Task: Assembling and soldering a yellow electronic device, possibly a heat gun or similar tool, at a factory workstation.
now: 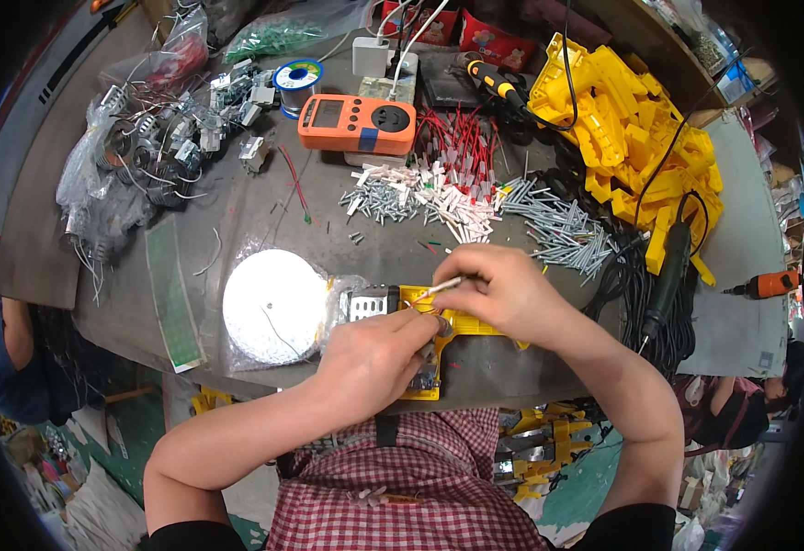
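Observation:
A yellow plastic housing [477, 324] lies near the table's front edge, with a slotted metal part [372, 303] at its left end. My left hand [370, 360] is over the housing, its fingers closed together near thin wires; what they pinch is hidden. Just to the right, my right hand [503, 292] is closed on a thin pale stick-like piece [442, 287], slanting down toward my left fingertips. Left of the hands, a white round disc [273, 308] rests on bubble wrap.
Behind my hands lie small white pieces [462, 207], grey screws [563, 225] and red wires [457, 138]. An orange meter [356, 124] stands beside a solder spool [298, 87]. Yellow housings [632, 119] are heaped at right, near a dark-handled screwdriver [668, 275]. Bagged metal parts [145, 151] sit left.

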`<state>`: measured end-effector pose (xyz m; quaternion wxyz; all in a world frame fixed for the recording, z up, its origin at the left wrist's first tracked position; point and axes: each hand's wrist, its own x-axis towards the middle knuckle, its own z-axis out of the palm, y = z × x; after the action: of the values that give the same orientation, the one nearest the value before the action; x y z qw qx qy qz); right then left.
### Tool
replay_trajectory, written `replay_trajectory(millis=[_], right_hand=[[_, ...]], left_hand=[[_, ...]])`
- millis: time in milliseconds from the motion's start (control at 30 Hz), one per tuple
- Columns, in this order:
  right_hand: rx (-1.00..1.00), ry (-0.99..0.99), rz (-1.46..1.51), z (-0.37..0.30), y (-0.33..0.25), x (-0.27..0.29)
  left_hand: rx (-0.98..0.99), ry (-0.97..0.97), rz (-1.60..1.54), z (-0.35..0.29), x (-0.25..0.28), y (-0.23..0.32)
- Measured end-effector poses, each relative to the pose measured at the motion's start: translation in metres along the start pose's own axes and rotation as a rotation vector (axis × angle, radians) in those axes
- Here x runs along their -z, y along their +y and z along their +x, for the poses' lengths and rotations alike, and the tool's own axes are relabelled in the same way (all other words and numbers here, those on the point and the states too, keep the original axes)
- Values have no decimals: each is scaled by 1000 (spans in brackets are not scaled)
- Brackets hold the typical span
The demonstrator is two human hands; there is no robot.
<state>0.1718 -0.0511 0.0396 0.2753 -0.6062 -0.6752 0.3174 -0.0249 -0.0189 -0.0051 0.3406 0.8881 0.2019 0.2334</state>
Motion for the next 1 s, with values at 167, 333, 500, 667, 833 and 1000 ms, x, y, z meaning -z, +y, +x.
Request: replay_trajectory(millis=[167, 333, 500, 667, 833, 1000], right_hand=[[9, -3, 90, -2, 14, 2], [-68, -10, 194, -2, 13, -8], [8, 54, 129, -8, 17, -17], [35, 423, -133, -41, -1, -12], [-31, 326, -74, -95, 1, -72], [-195, 314, 103, -99, 8, -105]], left_hand=[[12, -11, 16, -1, 0, 1], [18, -25, 9, -1, 2, 3], [25, -41, 15, 1, 3, 6], [29, -53, 36, 0, 5, 4], [32, -72, 7, 5, 4, 5], [30, -199, 22, 7, 13, 9]])
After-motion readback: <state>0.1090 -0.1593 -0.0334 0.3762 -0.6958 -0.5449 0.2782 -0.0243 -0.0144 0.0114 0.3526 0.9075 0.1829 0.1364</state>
